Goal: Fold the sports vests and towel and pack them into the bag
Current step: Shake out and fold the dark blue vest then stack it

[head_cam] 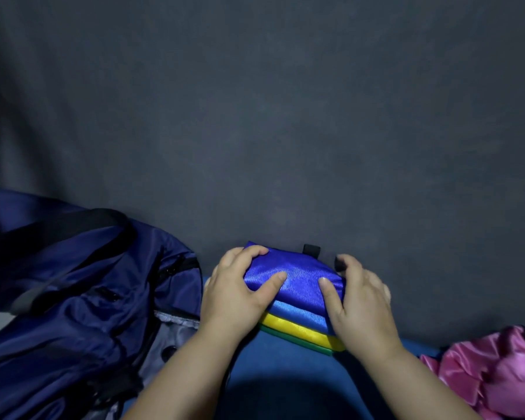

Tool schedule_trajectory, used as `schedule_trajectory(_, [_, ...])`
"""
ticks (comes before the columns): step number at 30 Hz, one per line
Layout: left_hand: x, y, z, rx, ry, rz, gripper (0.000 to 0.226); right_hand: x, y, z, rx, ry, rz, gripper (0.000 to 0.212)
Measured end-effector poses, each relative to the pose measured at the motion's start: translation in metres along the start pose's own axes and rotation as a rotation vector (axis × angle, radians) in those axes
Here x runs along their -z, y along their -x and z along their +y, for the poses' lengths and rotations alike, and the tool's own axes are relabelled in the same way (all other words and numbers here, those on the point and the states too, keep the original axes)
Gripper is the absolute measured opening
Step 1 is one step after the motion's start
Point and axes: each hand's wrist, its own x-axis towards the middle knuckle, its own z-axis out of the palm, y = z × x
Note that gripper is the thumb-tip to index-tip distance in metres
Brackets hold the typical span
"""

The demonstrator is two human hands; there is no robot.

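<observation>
Stack of folded vests (297,301) low centre, resting on a flat cloth (285,365) at 6 o'clock. Left hand (240,289) grips the stack's 9 o'clock side, right hand (358,298) its 3 o'clock side. Small tab (311,250) at the stack's 12 o'clock edge. Bag (73,283) just beside, at 9 o'clock. Crumpled garment (494,374) at 4 o'clock, apart. Backdrop sheet (285,116) beyond, toward 12 o'clock.

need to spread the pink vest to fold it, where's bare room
The grey cloth beyond the folded stack and the bag is all bare, also the strip right of the stack, beyond the pink vest. Crowded: the near edge, where the left hand and right hand grip the stack.
</observation>
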Motion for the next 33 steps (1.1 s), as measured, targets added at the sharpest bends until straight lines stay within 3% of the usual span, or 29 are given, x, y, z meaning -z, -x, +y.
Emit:
schedule_trajectory(4, [0.000,0.001,0.001,0.001,-0.007,0.003,0.061,0.006,-0.003,-0.002,-0.018,0.009,-0.121,0.061])
schedule_trajectory(7, [0.001,0.001,0.003,0.018,-0.008,-0.007,0.063,0.013,-0.004,-0.005,0.119,0.163,0.032,0.047])
schedule_trajectory(9, [0.001,0.001,0.003,0.025,-0.011,-0.008,0.062,0.016,-0.008,-0.010,0.244,0.125,0.097,0.043])
schedule_trajectory(12, [0.001,0.001,0.003,0.036,-0.018,-0.004,0.062,0.013,-0.014,-0.017,0.387,0.043,-0.014,0.048])
schedule_trajectory(19, [0.001,0.002,0.002,0.019,-0.005,0.023,0.058,0.008,-0.014,-0.031,0.261,0.057,-0.242,0.088])
schedule_trajectory(22, [0.001,0.002,0.002,0.024,-0.018,0.010,0.061,0.009,-0.015,-0.037,0.244,0.094,-0.259,0.105])
schedule_trajectory(27, [0.001,0.000,0.002,0.044,-0.039,-0.003,0.067,0.012,-0.024,-0.036,0.228,0.077,-0.302,0.089])
schedule_trajectory(29, [0.001,-0.001,0.001,0.052,-0.045,-0.006,0.066,0.014,-0.024,-0.035,0.235,0.069,-0.345,0.092])
schedule_trajectory(31, [0.001,0.000,0.000,0.057,-0.051,-0.007,0.067,0.015,-0.018,-0.033,0.259,0.119,-0.253,0.088])
schedule_trajectory(33, [0.002,0.000,0.002,0.063,-0.049,-0.006,0.069,0.019,-0.006,-0.029,0.305,0.142,-0.015,0.068])
